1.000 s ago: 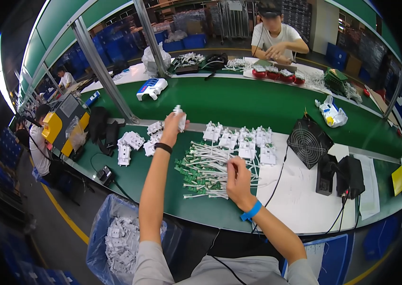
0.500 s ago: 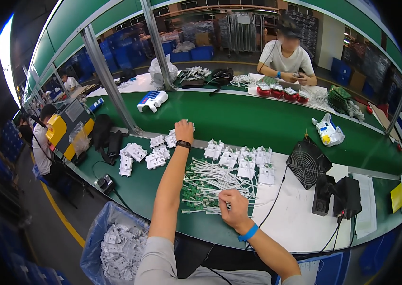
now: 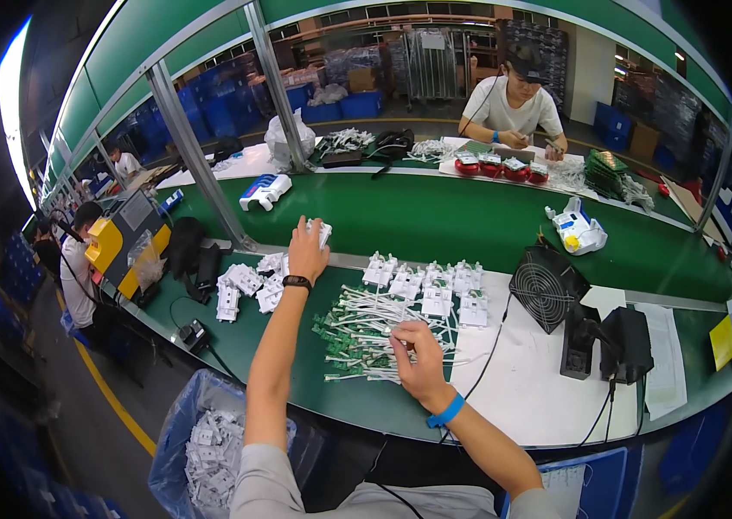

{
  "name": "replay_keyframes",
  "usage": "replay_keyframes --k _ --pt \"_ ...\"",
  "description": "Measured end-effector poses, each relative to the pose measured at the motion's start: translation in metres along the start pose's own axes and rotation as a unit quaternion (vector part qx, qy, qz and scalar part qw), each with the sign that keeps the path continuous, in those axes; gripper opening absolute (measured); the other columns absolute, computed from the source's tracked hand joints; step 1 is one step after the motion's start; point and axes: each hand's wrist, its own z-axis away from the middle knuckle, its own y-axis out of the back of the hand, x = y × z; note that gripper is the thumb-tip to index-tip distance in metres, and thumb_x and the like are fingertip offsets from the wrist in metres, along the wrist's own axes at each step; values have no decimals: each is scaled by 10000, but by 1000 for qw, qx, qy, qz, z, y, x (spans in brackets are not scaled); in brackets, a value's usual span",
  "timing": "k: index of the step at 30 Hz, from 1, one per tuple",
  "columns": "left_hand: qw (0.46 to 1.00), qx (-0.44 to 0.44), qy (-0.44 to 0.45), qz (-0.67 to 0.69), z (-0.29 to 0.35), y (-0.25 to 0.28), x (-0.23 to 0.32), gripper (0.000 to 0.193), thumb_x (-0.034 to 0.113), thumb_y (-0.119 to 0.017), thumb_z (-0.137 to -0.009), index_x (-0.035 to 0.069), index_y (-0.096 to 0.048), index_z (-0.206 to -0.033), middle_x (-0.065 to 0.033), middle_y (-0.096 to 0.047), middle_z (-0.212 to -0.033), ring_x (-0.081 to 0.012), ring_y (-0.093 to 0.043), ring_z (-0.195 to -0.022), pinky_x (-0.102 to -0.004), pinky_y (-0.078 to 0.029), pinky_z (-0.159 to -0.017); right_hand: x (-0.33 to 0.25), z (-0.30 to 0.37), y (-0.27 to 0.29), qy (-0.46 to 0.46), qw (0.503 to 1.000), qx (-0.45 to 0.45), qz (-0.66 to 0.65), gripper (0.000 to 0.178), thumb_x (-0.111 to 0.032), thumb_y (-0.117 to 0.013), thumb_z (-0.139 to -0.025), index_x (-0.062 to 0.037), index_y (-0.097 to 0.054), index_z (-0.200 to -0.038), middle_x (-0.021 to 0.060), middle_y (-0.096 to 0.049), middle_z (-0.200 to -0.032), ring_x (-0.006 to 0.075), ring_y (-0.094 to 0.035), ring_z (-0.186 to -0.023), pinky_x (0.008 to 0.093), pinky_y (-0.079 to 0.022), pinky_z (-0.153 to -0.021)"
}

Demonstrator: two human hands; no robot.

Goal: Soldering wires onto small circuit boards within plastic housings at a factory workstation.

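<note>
My left hand (image 3: 307,251), with a black band at its wrist, is at the far edge of the green bench, closed on a white plastic housing (image 3: 323,232) that shows past its fingers. Close by lies a loose group of similar white housings (image 3: 246,278). My right hand (image 3: 418,350), a blue band on the wrist, is curled with fingertips together over a spread of white cables with small green circuit boards (image 3: 347,342). What its fingers hold, if anything, is hidden. Beyond the cables, several white housings (image 3: 437,300) stand in rows.
A black fan (image 3: 547,292) and black power adapters (image 3: 628,344) stand at the right. A blue-lined bin (image 3: 210,450) of white parts is below the bench. Across the green belt (image 3: 409,212), a person (image 3: 513,112) works. A metal post (image 3: 197,156) rises at the left.
My left hand has shifted left, and a white housing now shows at its fingers. My right hand stays curled above the cables. The person across has moved their hands apart.
</note>
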Motion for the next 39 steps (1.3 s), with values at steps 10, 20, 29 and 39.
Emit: replay_keyframes --k 10,20,29,39 --pt "879 -74 60 466 5 58 155 657 240 -666 -985 54 -329 -1517 -227 -365 -1408 -352 -451 -1279 -415 -360 -1122 -27 -55 52 -45 993 103 -25 299 66 -676 -897 -2 -723 -1184 124 -738 -883 194 -679 -738 314 -537 -687" --pt "928 -113 -133 329 36 118 238 741 91 -821 -723 5 -497 -1383 -201 -612 -1182 -392 -588 -1066 -453 -505 -928 -16 -74 111 -149 986 78 3 314 -8 -532 -1000 -4 -622 -1301 86 -697 -758 139 -591 -607 298 -463 -573" --pt "936 -92 -248 234 43 121 255 702 42 -798 -715 3 -535 -1365 -153 -613 -1245 -356 -564 -1114 -433 -491 -962 10 -56 128 -227 973 42 13 112 -92 -750 -907 19 -751 -924 85 -734 -912 114 -647 -824 266 -493 -739" --pt "929 -94 -260 246 48 118 264 716 31 -804 -688 -1 -538 -1352 -161 -610 -1237 -356 -567 -1108 -426 -492 -956 24 -47 122 -315 934 47 -161 149 -130 -728 -958 16 -745 -930 -9 -663 -775 37 -523 -678 212 -362 -598"
